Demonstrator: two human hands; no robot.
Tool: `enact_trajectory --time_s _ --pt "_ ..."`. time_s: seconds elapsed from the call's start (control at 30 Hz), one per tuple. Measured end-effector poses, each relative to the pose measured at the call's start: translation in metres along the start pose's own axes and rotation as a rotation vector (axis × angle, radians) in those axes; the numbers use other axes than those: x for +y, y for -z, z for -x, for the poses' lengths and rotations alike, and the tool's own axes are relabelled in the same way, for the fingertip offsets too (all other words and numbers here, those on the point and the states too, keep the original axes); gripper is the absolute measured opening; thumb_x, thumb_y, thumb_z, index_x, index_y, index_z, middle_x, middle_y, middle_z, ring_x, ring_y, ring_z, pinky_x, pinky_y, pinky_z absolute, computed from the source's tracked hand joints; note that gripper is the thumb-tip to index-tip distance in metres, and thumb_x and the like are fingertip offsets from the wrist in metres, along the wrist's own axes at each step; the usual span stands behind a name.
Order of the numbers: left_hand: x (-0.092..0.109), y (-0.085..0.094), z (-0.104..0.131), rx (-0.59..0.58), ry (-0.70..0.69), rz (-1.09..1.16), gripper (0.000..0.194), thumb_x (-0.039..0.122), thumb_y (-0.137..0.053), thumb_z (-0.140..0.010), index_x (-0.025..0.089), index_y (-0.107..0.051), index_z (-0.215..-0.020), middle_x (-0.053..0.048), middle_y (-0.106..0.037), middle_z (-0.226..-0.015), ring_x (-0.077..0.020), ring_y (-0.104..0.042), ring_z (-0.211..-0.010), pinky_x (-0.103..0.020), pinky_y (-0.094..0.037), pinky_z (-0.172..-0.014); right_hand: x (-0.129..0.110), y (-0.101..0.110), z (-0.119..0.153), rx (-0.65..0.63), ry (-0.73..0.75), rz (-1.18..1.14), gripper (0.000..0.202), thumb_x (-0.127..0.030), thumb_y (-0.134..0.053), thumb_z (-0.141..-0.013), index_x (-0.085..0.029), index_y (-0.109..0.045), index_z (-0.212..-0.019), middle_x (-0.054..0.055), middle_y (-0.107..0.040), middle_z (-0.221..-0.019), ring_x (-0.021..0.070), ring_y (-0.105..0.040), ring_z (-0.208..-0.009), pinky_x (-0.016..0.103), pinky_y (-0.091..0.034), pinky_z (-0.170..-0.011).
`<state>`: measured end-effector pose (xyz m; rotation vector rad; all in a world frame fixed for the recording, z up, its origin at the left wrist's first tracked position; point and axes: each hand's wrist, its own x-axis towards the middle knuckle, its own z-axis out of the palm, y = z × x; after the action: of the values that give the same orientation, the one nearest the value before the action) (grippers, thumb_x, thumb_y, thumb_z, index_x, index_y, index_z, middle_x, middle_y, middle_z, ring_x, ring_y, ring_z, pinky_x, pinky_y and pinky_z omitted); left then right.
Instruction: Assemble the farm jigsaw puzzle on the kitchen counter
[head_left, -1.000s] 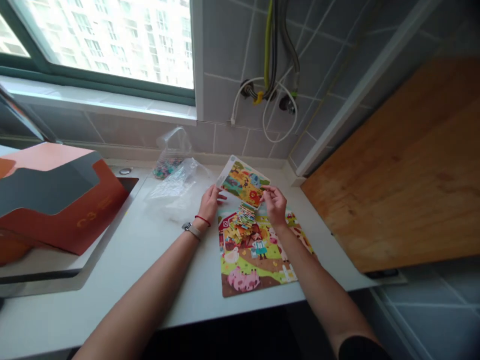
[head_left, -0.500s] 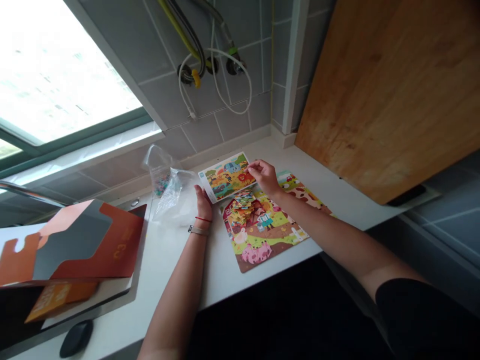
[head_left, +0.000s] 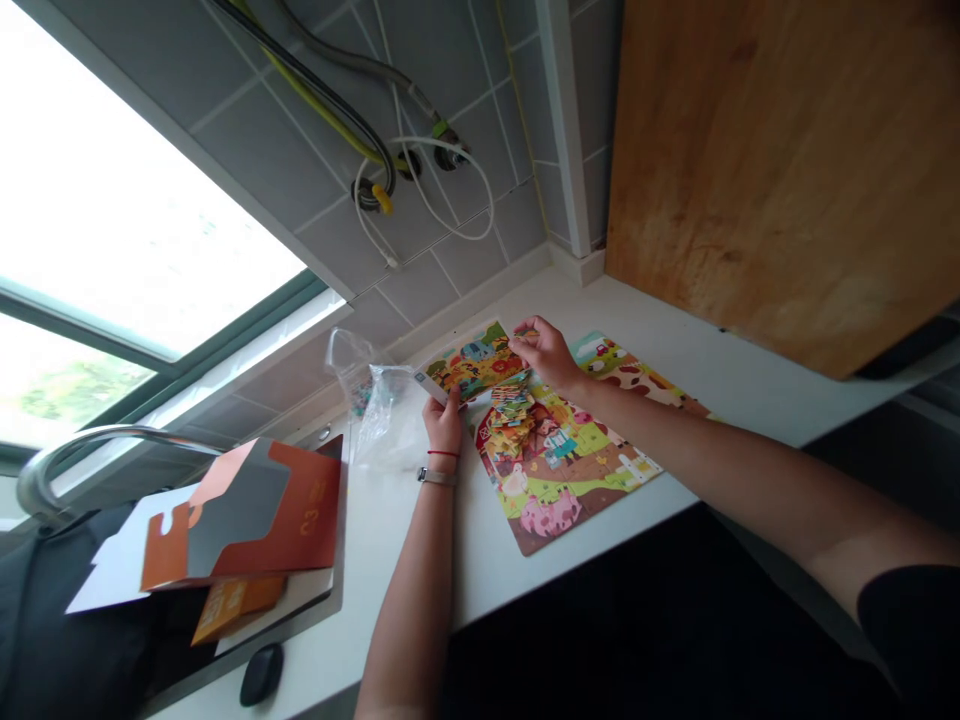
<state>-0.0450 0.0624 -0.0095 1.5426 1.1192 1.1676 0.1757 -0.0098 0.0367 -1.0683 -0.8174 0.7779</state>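
A picture card with colourful animals on it is tilted over the back of the counter. My left hand is closed on its lower left corner, thumb on the front. At the card's right end, my right hand has its fingers pinched together on the edge. Just below the card, a heap of small puzzle pieces lies on a joined farm jigsaw puzzle showing a pig, a barn and a figure. The right forearm passes over the puzzle's right part.
A clear plastic bag with small coloured bits lies left of the card. Farther left, an open orange box rests over the sink by a curved tap. A black case sits near the front edge. A wooden board stands at the right.
The view has shifted, so the counter things appear farther right. The card has tipped flatter, and my left hand has gone from resting open against its edge to gripping its corner.
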Motion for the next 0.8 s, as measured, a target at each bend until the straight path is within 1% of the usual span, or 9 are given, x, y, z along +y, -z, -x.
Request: enact_trajectory --time_s 0.1,0.17,0.23,0.3,0.43,0.53,0.63,0.7,0.8 --pt "-0.001 0.000 -0.001 0.027 -0.004 -0.025 0.061 0.073 -0.070 -0.079 0.016 -0.068 -0.102 -0.012 -0.079 -0.097 -0.0254 -0.078 -0.081 -0.033 -0.061 -0.065 0.006 0.000 0.000 -0.021 0.086 0.142 0.020 -0.034 -0.075 -0.082 -0.023 -0.063 -0.094 -0.010 -0.047 -0.053 0.0122 -0.044 -0.051 0.026 -0.037 -0.058" --pt "0.000 0.000 -0.001 0.038 -0.007 -0.044 0.061 0.073 -0.067 -0.081 0.016 -0.068 -0.103 -0.012 -0.079 -0.097 -0.0252 -0.079 -0.079 -0.032 -0.060 -0.063 0.010 0.000 0.000 0.004 0.127 0.256 0.020 -0.034 -0.077 -0.079 -0.022 -0.064 -0.089 -0.010 -0.046 -0.053 0.0122 -0.043 -0.053 0.027 -0.038 -0.061" --pt "0.000 0.000 0.000 0.043 -0.019 -0.072 0.060 0.072 -0.063 -0.084 0.016 -0.067 -0.104 -0.013 -0.079 -0.099 -0.0254 -0.079 -0.080 -0.032 -0.060 -0.063 0.013 0.002 -0.002 0.019 0.136 0.328 0.022 -0.035 -0.079 -0.076 -0.022 -0.065 -0.084 -0.009 -0.047 -0.055 0.0127 -0.044 -0.055 0.027 -0.038 -0.063" --pt "0.002 -0.001 0.002 0.041 -0.041 -0.116 0.056 0.069 -0.061 -0.087 0.016 -0.068 -0.104 -0.013 -0.079 -0.101 -0.0260 -0.078 -0.084 -0.033 -0.061 -0.066 0.016 0.004 -0.005 0.024 0.121 0.349 0.023 -0.036 -0.080 -0.074 -0.022 -0.064 -0.082 -0.008 -0.048 -0.056 0.0131 -0.045 -0.056 0.027 -0.037 -0.062" --pt "0.004 -0.003 0.008 0.022 -0.100 -0.248 0.044 0.059 -0.060 -0.093 0.017 -0.070 -0.101 -0.013 -0.080 -0.103 -0.0280 -0.075 -0.100 -0.034 -0.060 -0.078 0.019 0.008 -0.010 0.040 0.100 0.336 0.022 -0.034 -0.079 -0.074 -0.023 -0.062 -0.080 -0.008 -0.047 -0.056 0.0137 -0.045 -0.057 0.027 -0.035 -0.060" --pt "0.005 -0.006 0.010 -0.012 -0.125 -0.366 0.041 0.055 -0.056 -0.099 0.017 -0.070 -0.102 -0.013 -0.080 -0.102 -0.0278 -0.073 -0.099 -0.034 -0.058 -0.076 0.018 0.010 -0.011 0.031 0.125 0.341 0.019 -0.032 -0.077 -0.075 -0.023 -0.061 -0.079 -0.008 -0.048 -0.057 0.0135 -0.045 -0.057 0.027 -0.036 -0.061" --pt "0.007 -0.008 0.009 -0.045 -0.142 -0.498 0.045 0.053 -0.045 -0.106 0.015 -0.071 -0.108 -0.014 -0.079 -0.104 -0.0269 -0.073 -0.094 -0.036 -0.058 -0.075 0.015 0.011 -0.012 0.034 0.155 0.343 0.016 -0.031 -0.075 -0.077 -0.022 -0.062 -0.080 -0.007 -0.049 -0.058 0.0137 -0.047 -0.057 0.027 -0.037 -0.063" --pt "0.010 -0.008 0.009 -0.085 -0.159 -0.598 0.046 0.049 -0.041 -0.110 0.014 -0.071 -0.112 -0.013 -0.077 -0.106 -0.0255 -0.073 -0.094 -0.036 -0.059 -0.078 0.013 0.012 -0.013 0.039 0.166 0.338 0.018 -0.034 -0.076 -0.078 -0.022 -0.062 -0.080 -0.007 -0.050 -0.059 0.0144 -0.048 -0.060 0.027 -0.038 -0.063" --pt "0.021 -0.004 0.007 -0.212 -0.212 -0.774 0.033 0.044 -0.054 -0.109 0.015 -0.069 -0.115 -0.009 -0.074 -0.111 -0.0210 -0.072 -0.096 -0.038 -0.061 -0.085 0.012 0.017 -0.018 0.039 0.185 0.337 0.025 -0.041 -0.077 -0.078 -0.023 -0.061 -0.079 -0.006 -0.050 -0.060 0.0151 -0.047 -0.062 0.027 -0.038 -0.063"
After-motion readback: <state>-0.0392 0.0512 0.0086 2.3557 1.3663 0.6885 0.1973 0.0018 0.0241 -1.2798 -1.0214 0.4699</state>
